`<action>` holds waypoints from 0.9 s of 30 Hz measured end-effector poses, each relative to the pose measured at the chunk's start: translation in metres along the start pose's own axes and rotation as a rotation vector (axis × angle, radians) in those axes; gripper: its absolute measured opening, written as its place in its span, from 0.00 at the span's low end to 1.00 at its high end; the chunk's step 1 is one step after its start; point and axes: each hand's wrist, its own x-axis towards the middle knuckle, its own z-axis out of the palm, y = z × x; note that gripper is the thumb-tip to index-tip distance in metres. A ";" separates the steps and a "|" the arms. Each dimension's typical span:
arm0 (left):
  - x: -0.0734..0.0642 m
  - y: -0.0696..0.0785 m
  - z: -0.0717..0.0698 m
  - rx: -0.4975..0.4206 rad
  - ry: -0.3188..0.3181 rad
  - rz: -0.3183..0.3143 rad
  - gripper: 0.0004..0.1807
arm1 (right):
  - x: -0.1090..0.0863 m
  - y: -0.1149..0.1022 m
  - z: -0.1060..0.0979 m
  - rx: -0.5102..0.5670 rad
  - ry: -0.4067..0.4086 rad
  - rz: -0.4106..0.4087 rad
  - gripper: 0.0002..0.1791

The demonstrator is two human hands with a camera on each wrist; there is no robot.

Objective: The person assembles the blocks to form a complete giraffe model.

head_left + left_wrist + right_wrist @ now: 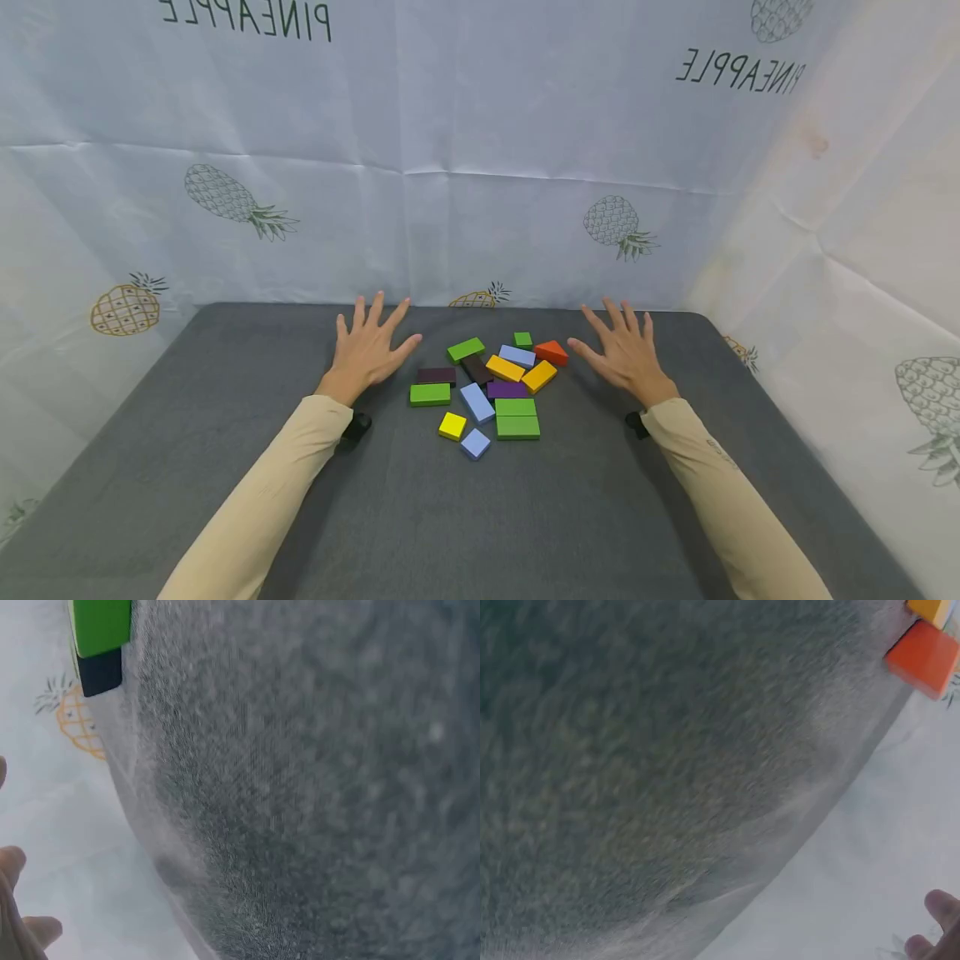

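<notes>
My left hand (367,348) is spread with straight fingers to the left of a group of coloured blocks, holding nothing. On the other side, my right hand (624,350) is spread the same way, its thumb near a red triangular block (552,352). Nearest the left hand lie a dark brown block (437,377) and a green block (430,395). Between the hands are also a purple block (507,390), orange blocks (506,367), blue blocks (477,403), a yellow block (452,426) and two green blocks (517,418) side by side. The wrist views catch only some fingertips.
The blocks lie on a dark grey table (420,517) with rounded far corners. A white curtain (495,100) printed with pineapples hangs behind it and along both sides. Dark wrist-worn devices (357,427) sit under the beige sleeves (270,492).
</notes>
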 end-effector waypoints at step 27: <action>-0.032 0.025 -0.005 -0.103 0.059 0.122 0.32 | -0.026 -0.031 -0.008 0.101 0.030 -0.080 0.43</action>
